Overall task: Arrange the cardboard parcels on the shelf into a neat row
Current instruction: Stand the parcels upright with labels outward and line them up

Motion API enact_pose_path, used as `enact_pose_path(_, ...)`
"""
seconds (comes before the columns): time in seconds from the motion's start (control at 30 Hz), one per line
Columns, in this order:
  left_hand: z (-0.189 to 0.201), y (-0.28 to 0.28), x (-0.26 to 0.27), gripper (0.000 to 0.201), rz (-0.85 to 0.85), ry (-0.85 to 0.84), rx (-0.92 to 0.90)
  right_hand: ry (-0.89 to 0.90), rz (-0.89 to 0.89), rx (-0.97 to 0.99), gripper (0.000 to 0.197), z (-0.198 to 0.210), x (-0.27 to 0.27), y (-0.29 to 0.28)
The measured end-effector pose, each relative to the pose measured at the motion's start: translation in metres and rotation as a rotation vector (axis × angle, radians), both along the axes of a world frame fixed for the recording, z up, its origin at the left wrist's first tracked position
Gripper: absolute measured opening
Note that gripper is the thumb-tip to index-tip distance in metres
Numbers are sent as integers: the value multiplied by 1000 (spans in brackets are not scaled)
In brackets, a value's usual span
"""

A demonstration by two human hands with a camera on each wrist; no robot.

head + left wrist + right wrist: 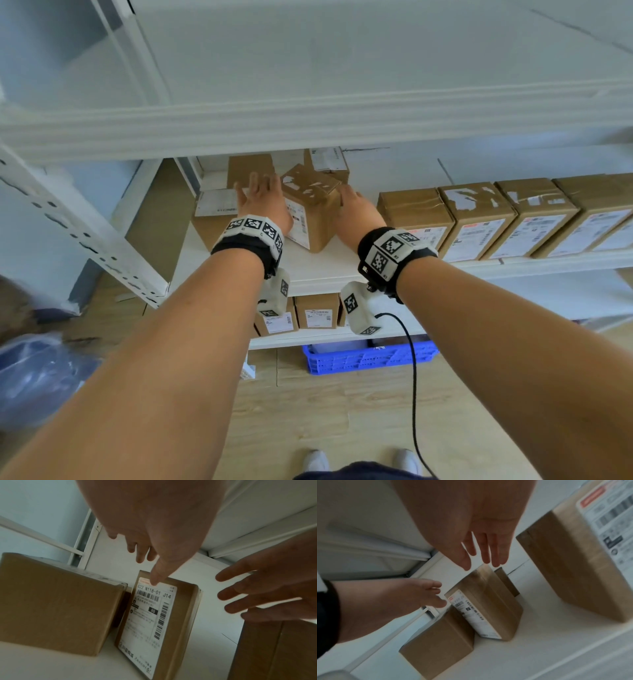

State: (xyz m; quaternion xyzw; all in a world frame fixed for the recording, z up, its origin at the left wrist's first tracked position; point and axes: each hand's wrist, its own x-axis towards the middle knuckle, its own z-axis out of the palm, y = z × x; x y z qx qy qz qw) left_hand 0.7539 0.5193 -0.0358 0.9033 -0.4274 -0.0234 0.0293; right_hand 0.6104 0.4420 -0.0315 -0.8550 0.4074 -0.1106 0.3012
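Note:
A skewed cardboard parcel point(310, 214) with a white label stands on the white shelf point(325, 270), turned at an angle. My left hand point(255, 192) hovers at its left side with fingers spread, my right hand point(352, 205) at its right. The left wrist view shows this labelled parcel point(154, 615) under my left hand's point(147, 566) thumb, and my right hand point(248, 595) apart from it. In the right wrist view my right hand point(481, 555) has straight fingers above the parcel point(488, 608). A neat row of parcels point(479, 219) stands to the right.
Another parcel point(212, 219) lies just left of the skewed one, and two more point(250, 168) stand behind. The upper shelf board point(308, 120) hangs low overhead. A white upright post point(85, 240) is at the left. Below are more parcels point(317, 310) and a blue crate point(370, 356).

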Motion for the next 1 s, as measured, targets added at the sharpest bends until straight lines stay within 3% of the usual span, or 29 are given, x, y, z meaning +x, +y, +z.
enact_pose_path(0.37, -7, 7, 4, 55, -120, 97, -279, -10, -79, 72, 60, -20, 17, 13)
enact_pose_path(0.6, -9, 12, -6, 56, -34, 293, -392, -5, -103, 75, 64, -20, 12, 10)
enact_pose_path(0.73, -9, 16, -8, 58, -7, 301, -394, 12, -59, 81, 66, -21, 15, 10)
enact_pose_path(0.87, -13, 25, 2, 51, -30, 174, -355, 11, -30, 93, 63, -22, 28, 14)
enact_pose_path(0.93, -18, 29, 10, 57, -2, 121, -320, 8, -21, 100, 65, -21, 35, 18)
enact_pose_path(1.0, -24, 32, 19, 70, 53, 169, -248, 6, -21, 118, 70, -22, 41, 22)
